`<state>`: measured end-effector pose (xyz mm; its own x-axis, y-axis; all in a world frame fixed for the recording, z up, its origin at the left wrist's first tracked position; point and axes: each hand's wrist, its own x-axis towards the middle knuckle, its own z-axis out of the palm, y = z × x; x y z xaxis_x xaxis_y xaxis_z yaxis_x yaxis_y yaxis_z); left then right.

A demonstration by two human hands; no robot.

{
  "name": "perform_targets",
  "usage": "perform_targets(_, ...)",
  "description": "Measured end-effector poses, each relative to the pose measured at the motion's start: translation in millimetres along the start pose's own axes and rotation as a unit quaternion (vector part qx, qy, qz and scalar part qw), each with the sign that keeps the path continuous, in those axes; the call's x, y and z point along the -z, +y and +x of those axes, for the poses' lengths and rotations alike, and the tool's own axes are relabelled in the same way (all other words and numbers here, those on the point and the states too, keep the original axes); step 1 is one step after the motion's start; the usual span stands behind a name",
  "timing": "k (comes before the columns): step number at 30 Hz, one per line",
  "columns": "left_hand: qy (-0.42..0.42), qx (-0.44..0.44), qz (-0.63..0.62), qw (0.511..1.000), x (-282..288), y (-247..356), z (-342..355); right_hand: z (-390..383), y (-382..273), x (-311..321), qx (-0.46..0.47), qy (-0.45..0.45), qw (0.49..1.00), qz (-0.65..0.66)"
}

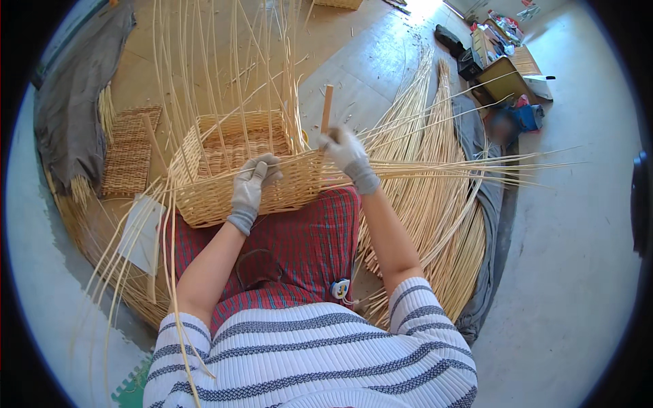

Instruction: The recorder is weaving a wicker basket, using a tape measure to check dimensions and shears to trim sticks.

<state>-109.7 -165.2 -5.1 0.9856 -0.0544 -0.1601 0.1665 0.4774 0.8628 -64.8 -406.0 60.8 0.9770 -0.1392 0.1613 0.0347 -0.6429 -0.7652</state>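
A half-woven wicker basket point(252, 200) rests on my lap, with long upright canes point(218, 75) rising from its far side. My left hand point(250, 187), in a pale work glove, is closed over the rim of the near wall, fingers on the inside. At the right corner stands a flat wooden stake point(326, 109). My gloved right hand point(345, 151) has its fingers drawn together beside that stake; they are slightly blurred, and whatever is between them is hidden. Loose wicker strands point(462, 166) stretch out to the right past my right wrist. More strands point(146, 224) trail off the left corner.
Large bundles of peeled canes point(428, 204) lie on the right over grey cloth. A woven mat point(129, 149) and a dark cloth point(81, 102) are at the left. A checked red cloth point(292, 245) covers my lap, a tape measure point(340, 288) on it. Furniture point(507, 75) stands far right.
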Motion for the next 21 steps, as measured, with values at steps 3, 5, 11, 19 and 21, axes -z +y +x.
perform_targets(3,0.007,-0.12,0.103,0.987,-7,25,21,2,22,-6,-0.022,-0.125,0.982,-0.14)
perform_targets(5,-0.02,-0.254,0.216,0.943,-44,48,49,-9,21,-28,0.021,-0.015,0.985,-0.172)
perform_targets(11,-0.009,-0.406,0.461,0.789,-160,56,90,1,14,-53,-0.053,0.054,0.956,-0.285)
perform_targets(19,-0.026,-0.107,0.4,0.91,82,4,-84,13,9,-32,-0.128,-0.051,0.968,-0.209)
perform_targets(21,0.212,-0.002,0.283,0.935,136,11,-97,7,4,-40,-0.059,0.073,0.963,-0.254)
